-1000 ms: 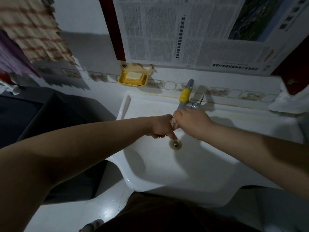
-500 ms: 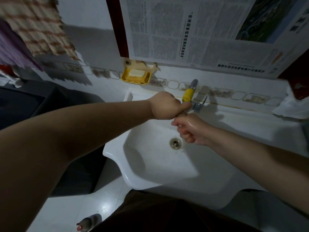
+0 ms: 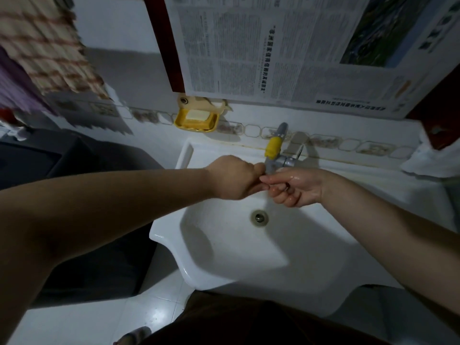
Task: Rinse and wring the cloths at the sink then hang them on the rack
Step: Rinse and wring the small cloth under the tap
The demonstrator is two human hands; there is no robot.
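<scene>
Far left: checked cloth (image 3: 47,46) and a purple one (image 3: 15,88) are hanging up high, likely on the rack, though the rack itself isn't showing. A soap dish (image 3: 196,118) is sitting on the wall above the sink (image 3: 224,257).

Left hand (image 3: 231,178) is reaching in clenched, knuckles up, thumb end touching the tap (image 3: 273,155). Looks like it's working the tap; can't tell whether the fingers are actually wrapping it.

Right hand (image 3: 293,185) is sitting just under the spout, wet and shiny, fingers loosely curled, grasping nothing I can see. No cloth in either hand and none in the basin. No water stream is showing either; too dim to be sure.

Far right: something white and crumpled (image 3: 428,160) is lying on the ledge, maybe the next cloth, can't confirm.

Judging step: between cloths, person is rinsing hands or operating the tap. Next move is calling for getting the tap set, then picking up the next cloth, probably that white one, and bringing it under the spout.
</scene>
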